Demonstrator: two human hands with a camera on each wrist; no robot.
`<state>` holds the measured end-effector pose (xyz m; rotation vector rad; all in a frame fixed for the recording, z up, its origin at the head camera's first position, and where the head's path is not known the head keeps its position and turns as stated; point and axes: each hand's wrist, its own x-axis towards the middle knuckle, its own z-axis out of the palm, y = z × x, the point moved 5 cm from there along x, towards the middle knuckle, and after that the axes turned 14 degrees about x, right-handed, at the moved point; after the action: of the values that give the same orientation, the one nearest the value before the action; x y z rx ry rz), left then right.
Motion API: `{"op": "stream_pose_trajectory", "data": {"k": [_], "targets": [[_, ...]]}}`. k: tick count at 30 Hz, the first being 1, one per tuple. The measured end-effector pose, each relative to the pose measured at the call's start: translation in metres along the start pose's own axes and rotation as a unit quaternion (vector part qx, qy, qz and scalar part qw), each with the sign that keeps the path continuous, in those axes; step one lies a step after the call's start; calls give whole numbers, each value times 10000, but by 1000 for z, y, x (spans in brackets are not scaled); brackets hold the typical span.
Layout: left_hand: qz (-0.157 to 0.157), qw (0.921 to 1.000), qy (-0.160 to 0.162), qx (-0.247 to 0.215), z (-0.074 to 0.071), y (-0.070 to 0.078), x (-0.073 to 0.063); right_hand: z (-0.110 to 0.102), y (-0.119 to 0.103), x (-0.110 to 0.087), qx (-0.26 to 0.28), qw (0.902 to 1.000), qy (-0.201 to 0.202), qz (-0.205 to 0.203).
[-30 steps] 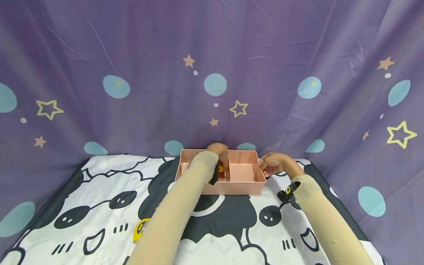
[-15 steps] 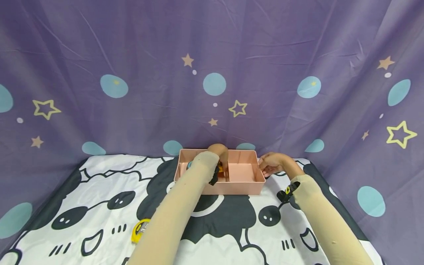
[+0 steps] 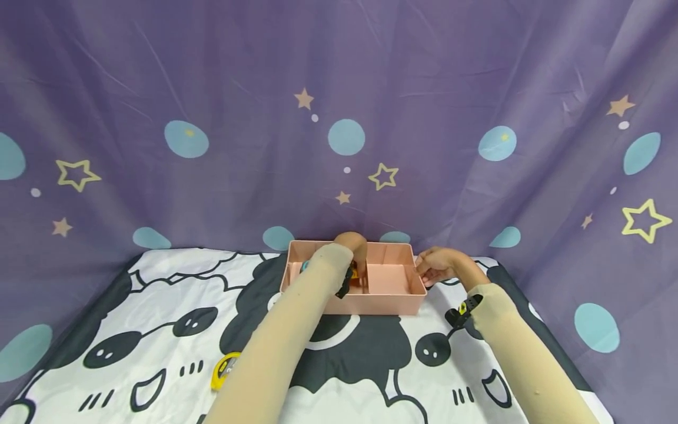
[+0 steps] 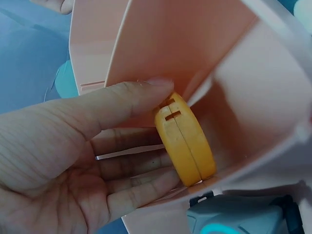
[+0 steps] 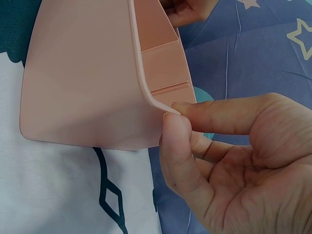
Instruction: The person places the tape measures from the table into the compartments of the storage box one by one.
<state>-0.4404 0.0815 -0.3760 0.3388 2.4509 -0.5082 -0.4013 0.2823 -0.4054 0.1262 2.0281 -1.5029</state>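
Observation:
A pink divided box stands at the far middle of the table. My left hand reaches down inside it, beside the divider. In the left wrist view, its thumb and fingers hold a rounded yellow-orange tape measure case, seen edge-on with a seam and small slots. The divider rises just behind the thumb. At the box's right end, my right hand pinches the rim; the right wrist view shows thumb and forefinger on that corner.
Another yellow tape measure lies on the cartoon-print cloth, partly behind the left sleeve. A grey thing with a cyan mark sits past the tape measure case. Behind the table hangs a purple curtain.
Both hands keep their places at the box. A bit of blue inside the box's left part, hidden a second ago, now shows beside the left sleeve.

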Motion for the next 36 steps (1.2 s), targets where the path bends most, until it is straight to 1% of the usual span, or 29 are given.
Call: {"op": "stream_pose_trajectory", "data": {"k": [3,5,7,10,12,13,16,17,19,23,24,27,31,33,36], "targets": [[-37,9988,-461,-151,4,1,6,0,1,0,-17,10000,-19,-8],[-25,9967,-790,-169,7,1,10,1,2,1,-2,10000,6,-8],[-31,9956,-925,-138,9,2,14,1,3,1,9,10000,-7,-28],[-104,9966,-814,-114,10,3,18,3,6,0,49,10000,10,-26],[-145,9986,-497,-107,9,3,15,5,6,0,25,10000,-41,-57],[-152,9988,-442,-139,9,3,15,5,6,0,25,10000,-43,-57],[-161,9987,-396,-273,9,2,11,4,6,1,31,9999,-88,-91],[-153,9991,-334,-224,8,2,9,3,5,1,28,9999,-115,-115],[-171,9987,-383,-297,7,2,9,2,4,2,35,9998,-150,-136],[-164,9997,-104,-136,5,2,4,1,2,0,29,9997,-180,-150],[-172,9997,-85,-177,5,2,4,1,2,-1,27,9998,-169,-138],[-192,9995,-131,-192,5,2,6,1,0,-2,16,9998,-158,-132],[-236,9981,-465,-313,5,1,11,0,-1,-2,32,9998,-155,-128],[-233,9971,-662,-289,5,1,14,0,-1,-2,67,9998,-156,-115],[-237,9960,-840,-191,6,3,18,0,1,-1,109,9997,-169,-105]]}}
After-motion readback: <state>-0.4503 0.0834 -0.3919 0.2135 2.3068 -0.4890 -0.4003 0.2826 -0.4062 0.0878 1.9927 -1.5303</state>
